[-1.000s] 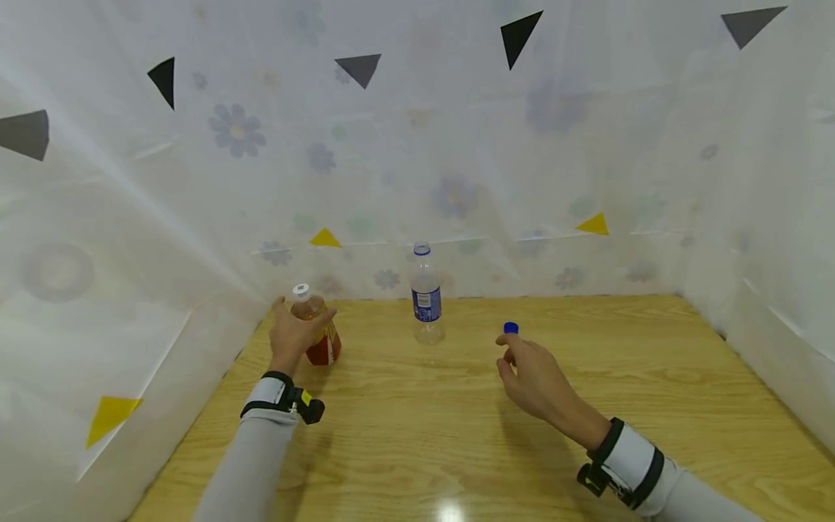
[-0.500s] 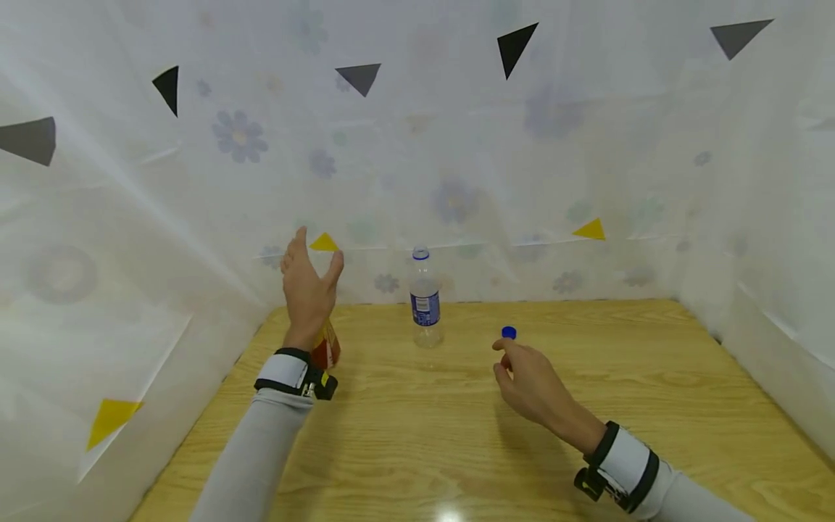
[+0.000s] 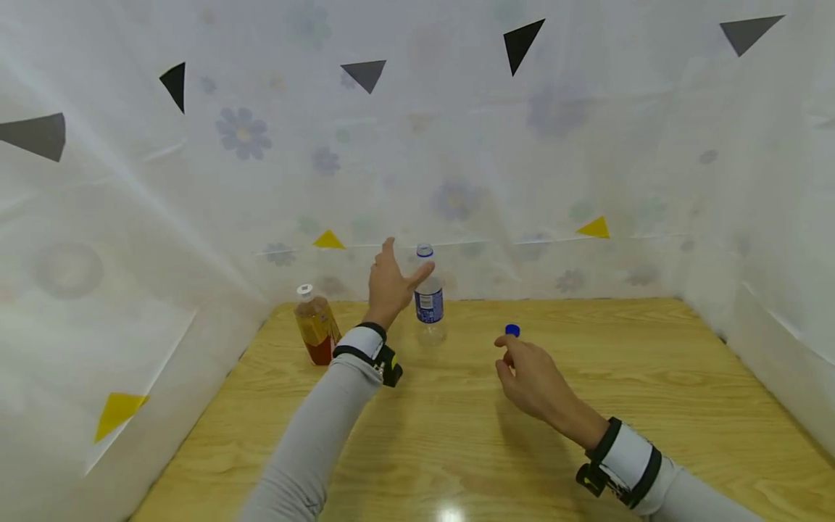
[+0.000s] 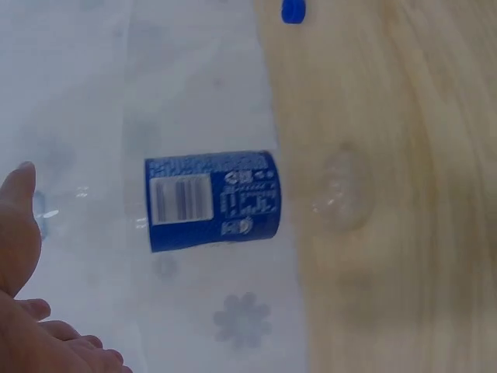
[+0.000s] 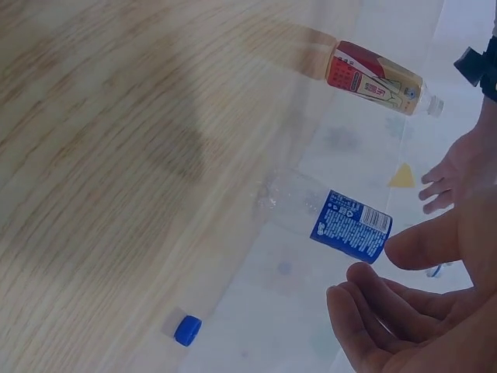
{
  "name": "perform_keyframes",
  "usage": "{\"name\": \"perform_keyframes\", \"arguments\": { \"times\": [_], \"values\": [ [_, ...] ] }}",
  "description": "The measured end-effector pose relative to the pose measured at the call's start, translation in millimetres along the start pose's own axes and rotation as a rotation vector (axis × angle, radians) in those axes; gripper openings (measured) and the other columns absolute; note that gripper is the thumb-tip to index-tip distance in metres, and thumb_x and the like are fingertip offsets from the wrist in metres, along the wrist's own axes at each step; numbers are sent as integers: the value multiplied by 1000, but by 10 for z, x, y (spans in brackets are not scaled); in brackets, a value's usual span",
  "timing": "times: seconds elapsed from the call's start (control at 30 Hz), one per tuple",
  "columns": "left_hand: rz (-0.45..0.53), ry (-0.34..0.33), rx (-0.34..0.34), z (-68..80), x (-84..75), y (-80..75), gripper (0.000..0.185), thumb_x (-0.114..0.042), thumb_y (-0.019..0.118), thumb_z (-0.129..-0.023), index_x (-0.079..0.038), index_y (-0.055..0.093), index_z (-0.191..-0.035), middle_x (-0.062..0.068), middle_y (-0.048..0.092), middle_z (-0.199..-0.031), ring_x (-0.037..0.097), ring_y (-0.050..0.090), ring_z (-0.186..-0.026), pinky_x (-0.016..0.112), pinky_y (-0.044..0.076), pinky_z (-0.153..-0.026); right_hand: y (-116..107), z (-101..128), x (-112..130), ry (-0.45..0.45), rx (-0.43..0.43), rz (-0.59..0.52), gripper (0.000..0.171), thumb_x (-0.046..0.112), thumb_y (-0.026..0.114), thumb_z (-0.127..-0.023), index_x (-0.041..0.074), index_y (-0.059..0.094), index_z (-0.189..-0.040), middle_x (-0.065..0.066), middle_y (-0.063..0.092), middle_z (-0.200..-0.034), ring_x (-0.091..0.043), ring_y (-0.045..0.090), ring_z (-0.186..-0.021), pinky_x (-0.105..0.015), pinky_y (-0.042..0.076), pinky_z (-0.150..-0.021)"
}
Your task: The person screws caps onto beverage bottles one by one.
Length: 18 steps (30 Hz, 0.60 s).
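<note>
Left hand raised at the back of the table, fingers spread and straight, holding nothing. It sits just beside the neck of the clear water bottle, thumb tip near the blue neck ring; from the head view I cannot tell whether skin touches plastic. The left wrist view shows a gap between thumb and label.

Right hand rests low, fingers loosely curled, grasping nothing. The blue cap lies on the wood just beyond its fingertips, apart from them.

Water bottle stands at the rear centre, close to the white flowered sheet. Upright, long axis vertical, open mouth pointing up, base on the wood. No cap on it; it looks nearly empty, so likely light and easy to tip.

Judgement: to take hold well, close around the labelled middle, not the neck, and squeeze gently, since thin plastic will buckle. Keep it vertical.

Orange drink bottle stands to the left, white cap on, well apart from both hands.
</note>
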<state>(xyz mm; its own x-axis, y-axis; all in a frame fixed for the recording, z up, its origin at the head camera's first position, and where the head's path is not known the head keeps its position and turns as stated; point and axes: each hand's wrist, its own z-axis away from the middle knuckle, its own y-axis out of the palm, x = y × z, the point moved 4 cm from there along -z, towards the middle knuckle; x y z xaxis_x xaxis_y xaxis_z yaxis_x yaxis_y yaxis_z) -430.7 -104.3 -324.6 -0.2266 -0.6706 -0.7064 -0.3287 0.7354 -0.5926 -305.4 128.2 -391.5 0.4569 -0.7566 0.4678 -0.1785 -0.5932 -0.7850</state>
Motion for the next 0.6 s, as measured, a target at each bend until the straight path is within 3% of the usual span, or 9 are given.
{"name": "perform_keyframes", "arguments": {
  "times": [0.13,0.27,0.43,0.6],
  "values": [
    [20,-106,40,15,26,276,105,-56,75,-86,-14,17,-163,29,44,-149,50,47,-132,62,42,-106,10,5,-14,19,18,-4,27,6,58,-98,-1,62,-124,0,64,-79,-9,54,-67,-32,48,-64],
    [9,-187,57,35,82,438,106,-56,77,-84,-19,18,-163,28,45,-148,51,48,-131,63,43,-104,49,19,-15,30,61,-5,28,7,56,-99,-1,61,-126,0,63,-78,-7,51,-62,-29,46,-61],
    [-11,-165,48,26,99,518,91,-53,74,-88,-19,30,-159,30,49,-142,54,48,-128,65,44,-101,65,18,-8,23,55,-2,27,7,57,-99,-1,61,-125,1,61,-77,-7,49,-62,-28,45,-61],
    [29,-128,27,50,78,513,83,-49,74,-90,-17,36,-155,29,54,-134,51,55,-121,63,48,-95,88,32,-31,30,55,-6,26,7,58,-99,0,61,-123,2,60,-76,-7,50,-62,-28,44,-60]
  ]
}}
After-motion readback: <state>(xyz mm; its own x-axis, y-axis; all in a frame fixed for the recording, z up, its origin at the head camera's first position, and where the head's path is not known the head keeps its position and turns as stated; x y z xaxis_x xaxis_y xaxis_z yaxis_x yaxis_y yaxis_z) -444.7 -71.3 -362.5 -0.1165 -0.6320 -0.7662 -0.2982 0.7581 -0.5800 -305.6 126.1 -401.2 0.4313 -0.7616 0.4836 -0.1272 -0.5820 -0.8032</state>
